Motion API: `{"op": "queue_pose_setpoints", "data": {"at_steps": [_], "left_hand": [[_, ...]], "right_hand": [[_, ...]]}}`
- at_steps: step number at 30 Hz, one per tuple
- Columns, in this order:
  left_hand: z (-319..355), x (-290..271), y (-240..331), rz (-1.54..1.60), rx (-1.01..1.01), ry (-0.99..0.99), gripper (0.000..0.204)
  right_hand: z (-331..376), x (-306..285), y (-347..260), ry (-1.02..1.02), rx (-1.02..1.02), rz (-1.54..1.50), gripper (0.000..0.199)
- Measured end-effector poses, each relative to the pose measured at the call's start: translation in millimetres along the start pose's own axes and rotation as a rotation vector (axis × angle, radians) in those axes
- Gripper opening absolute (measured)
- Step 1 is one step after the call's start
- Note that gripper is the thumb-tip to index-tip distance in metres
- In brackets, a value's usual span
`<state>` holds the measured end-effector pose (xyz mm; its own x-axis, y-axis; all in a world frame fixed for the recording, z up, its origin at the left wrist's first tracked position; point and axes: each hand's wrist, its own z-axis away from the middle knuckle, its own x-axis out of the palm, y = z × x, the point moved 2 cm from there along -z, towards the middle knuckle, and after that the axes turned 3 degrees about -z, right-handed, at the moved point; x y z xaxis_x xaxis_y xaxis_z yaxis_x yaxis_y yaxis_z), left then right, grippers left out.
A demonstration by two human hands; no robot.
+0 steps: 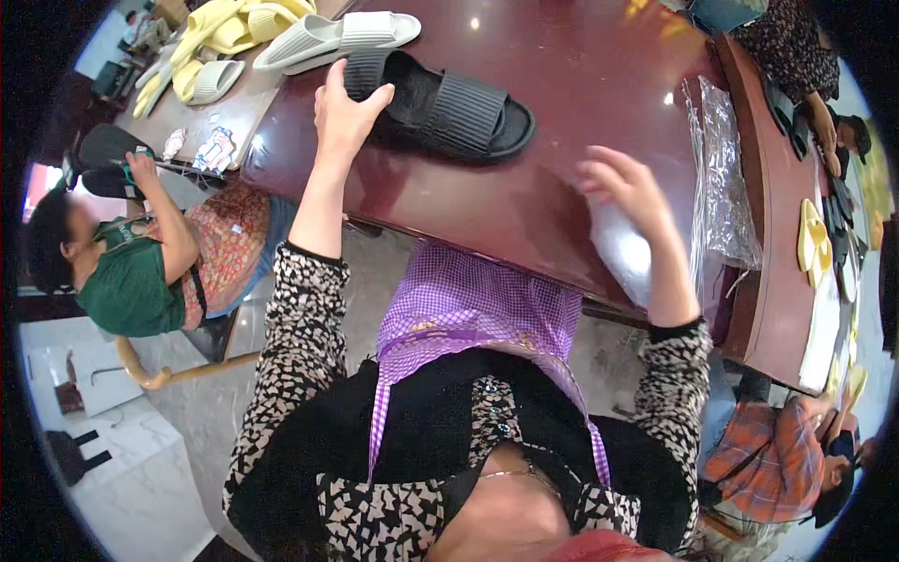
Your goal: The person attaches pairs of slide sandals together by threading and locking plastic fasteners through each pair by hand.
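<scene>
A pair of black ribbed slide sandals [464, 114], one seeming to lie against the other, rests on the dark red glossy table with the toes pointing right. At their heel end, my left hand [348, 114] grips the rim, with thumb and forefinger on either side. My right hand [629, 192] hovers over the table's right part, apart from the sandals. Its fingers are loosely stretched and a little blurred, with nothing visible in them. Clear plastic bags [726, 178] lie on the table to the right of that hand.
Pale grey slides [337, 42] and yellow slides [229, 28] are piled at the far left. A person in green [136, 276] at the left holds a black sandal. Other people work at the right, beside another table with yellow slides [813, 244]. The table's near edge [487, 253] faces me.
</scene>
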<state>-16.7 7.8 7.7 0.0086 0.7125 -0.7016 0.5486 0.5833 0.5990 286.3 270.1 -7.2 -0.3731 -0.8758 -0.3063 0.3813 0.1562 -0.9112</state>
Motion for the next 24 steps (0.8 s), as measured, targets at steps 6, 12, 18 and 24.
{"op": "queue_pose_setpoints", "data": {"at_steps": [6, 12, 18, 24], "left_hand": [[19, -17, 28, 0.229, 0.025, -0.008, 0.079], [37, -6, 47, 0.545, 0.055, -0.005, 0.068], [10, 0, 14, 0.295, 0.298, -0.176, 0.073], [19, 54, 94, 0.176, 0.771, -0.375, 0.068]], "right_hand": [[0, 85, -29, 0.124, -0.114, -0.501, 0.035], [21, 27, 2, 0.338, -0.111, -0.535, 0.027], [42, -66, -12, 0.229, -0.278, -0.189, 0.033], [4, -88, -29, 0.579, -0.584, 0.167, 0.037]]}}
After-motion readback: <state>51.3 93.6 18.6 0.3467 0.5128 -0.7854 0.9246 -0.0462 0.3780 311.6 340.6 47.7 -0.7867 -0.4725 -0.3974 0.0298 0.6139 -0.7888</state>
